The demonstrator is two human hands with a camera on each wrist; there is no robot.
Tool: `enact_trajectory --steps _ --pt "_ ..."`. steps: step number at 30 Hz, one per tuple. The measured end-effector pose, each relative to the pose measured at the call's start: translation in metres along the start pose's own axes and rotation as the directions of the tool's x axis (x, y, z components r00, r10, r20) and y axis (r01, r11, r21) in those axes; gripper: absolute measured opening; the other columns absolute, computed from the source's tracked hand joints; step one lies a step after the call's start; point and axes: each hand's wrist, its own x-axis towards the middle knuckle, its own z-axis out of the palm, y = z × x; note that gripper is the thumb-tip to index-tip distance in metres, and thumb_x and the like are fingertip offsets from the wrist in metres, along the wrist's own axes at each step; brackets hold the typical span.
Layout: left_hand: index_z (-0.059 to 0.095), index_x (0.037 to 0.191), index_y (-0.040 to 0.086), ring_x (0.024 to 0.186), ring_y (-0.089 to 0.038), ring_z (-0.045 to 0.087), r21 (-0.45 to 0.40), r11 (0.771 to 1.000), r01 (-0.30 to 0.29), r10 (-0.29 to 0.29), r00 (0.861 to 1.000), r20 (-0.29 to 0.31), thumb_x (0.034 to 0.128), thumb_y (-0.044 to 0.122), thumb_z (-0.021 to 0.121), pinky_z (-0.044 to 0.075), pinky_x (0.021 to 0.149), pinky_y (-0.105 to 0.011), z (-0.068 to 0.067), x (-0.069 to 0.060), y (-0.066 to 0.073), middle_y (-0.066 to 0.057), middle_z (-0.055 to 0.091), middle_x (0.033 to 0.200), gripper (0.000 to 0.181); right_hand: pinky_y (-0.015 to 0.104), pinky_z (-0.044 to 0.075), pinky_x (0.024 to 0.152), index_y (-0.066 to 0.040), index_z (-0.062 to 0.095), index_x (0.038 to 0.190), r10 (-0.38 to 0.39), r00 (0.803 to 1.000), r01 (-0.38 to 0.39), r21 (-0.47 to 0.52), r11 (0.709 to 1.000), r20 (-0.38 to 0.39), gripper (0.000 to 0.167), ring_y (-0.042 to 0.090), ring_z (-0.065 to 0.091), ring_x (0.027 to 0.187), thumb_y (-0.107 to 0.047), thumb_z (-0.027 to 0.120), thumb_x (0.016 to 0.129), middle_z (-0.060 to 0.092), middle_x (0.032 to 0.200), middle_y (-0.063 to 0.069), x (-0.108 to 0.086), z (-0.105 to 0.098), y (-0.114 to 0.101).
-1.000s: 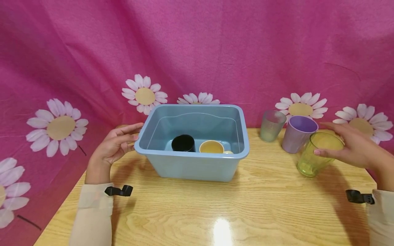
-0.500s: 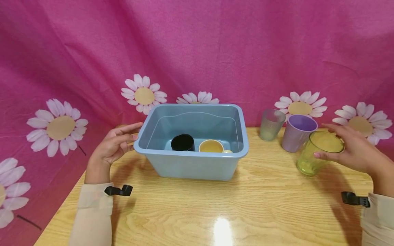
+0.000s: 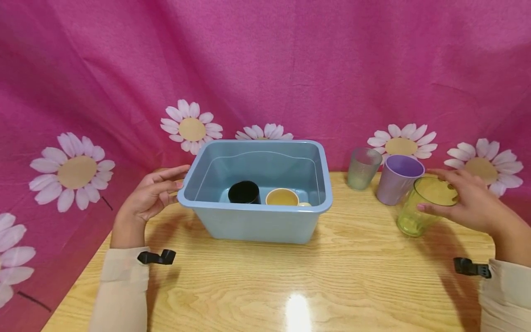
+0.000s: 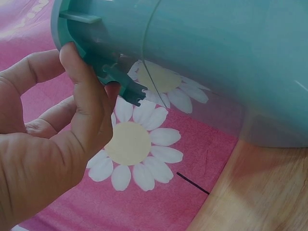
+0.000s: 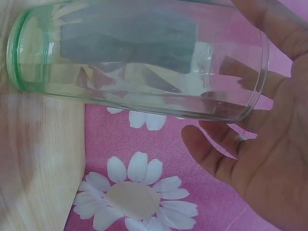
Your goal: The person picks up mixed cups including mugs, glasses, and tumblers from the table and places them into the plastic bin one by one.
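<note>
A blue-grey plastic tub [image 3: 257, 226] stands on the table, with a black cup [image 3: 244, 192] and a yellow mug [image 3: 282, 197] inside. The lower parts of both are hidden by the tub's front wall. At the tub's left rim is my left hand [image 3: 150, 196], its loosely bent fingers touching the rim; the left wrist view shows the fingertips [image 4: 72, 55] at the underside of the rim. My right hand [image 3: 473, 203] holds a transparent yellow-green glass [image 3: 415, 216] near its rim, thumb in front and fingers behind. The glass base appears to rest on the table.
Left of the glass stands a purple cup [image 3: 394, 184], and beyond it a frosted clear tumbler [image 3: 362, 173]. A pink cloth [image 3: 257, 69] with daisies hangs behind the wooden table [image 3: 232, 286] and along its left side.
My right hand has closed in slightly around the glass. The whole view has shifted a little; the tub, cups and left hand keep their places.
</note>
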Motion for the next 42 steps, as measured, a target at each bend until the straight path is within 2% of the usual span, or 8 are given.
enact_trajectory --steps 8,16,30,42 --pt "0.067 0.134 0.004 0.095 -0.018 0.073 0.004 1.0 -0.001 0.001 1.0 -0.007 0.0999 -0.013 0.047 0.06 0.082 -0.034 0.0015 0.0021 0.0021 -0.006 0.07 0.118 0.043 0.067 0.022 0.09 0.002 0.054 0.138 -0.012 1.0 0.012 0.008 1.0 0.015 0.08 0.05 0.048 0.109 -0.031 0.091 0.075 0.052 0.125 0.035 0.0012 -0.0016 0.0003" --pt "0.068 0.133 0.004 0.095 -0.018 0.073 0.0 1.0 -0.006 0.006 1.0 -0.003 0.0998 -0.013 0.047 0.061 0.082 -0.035 0.0014 0.0014 0.0013 -0.006 0.071 0.118 0.043 0.055 0.023 0.082 0.0 0.06 0.133 -0.033 0.999 0.033 -0.04 0.999 0.014 0.073 0.041 0.044 0.108 -0.025 0.091 0.071 0.056 0.116 0.029 -0.0005 -0.0003 -0.0027" --pt "0.07 0.131 0.006 0.096 -0.018 0.073 0.017 1.0 0.003 -0.003 1.0 -0.017 0.0999 -0.012 0.049 0.06 0.082 -0.034 0.0025 0.0007 0.0024 -0.005 0.071 0.119 0.042 0.053 0.024 0.083 0.003 0.063 0.128 -0.052 0.998 0.05 -0.048 0.998 -0.028 0.074 0.038 0.046 0.106 -0.024 0.093 0.066 0.056 0.114 0.028 -0.0002 0.0007 -0.0006" --pt "0.07 0.131 0.007 0.097 -0.017 0.072 0.019 0.999 0.028 -0.028 0.999 -0.029 0.1002 -0.01 0.051 0.06 0.082 -0.033 0.0024 -0.0003 0.002 -0.004 0.072 0.12 0.04 0.056 0.025 0.084 0.004 0.061 0.13 -0.029 0.999 0.029 -0.028 0.999 -0.025 0.076 0.043 0.042 0.111 -0.025 0.092 0.067 0.052 0.121 0.029 -0.0013 0.0009 -0.0043"
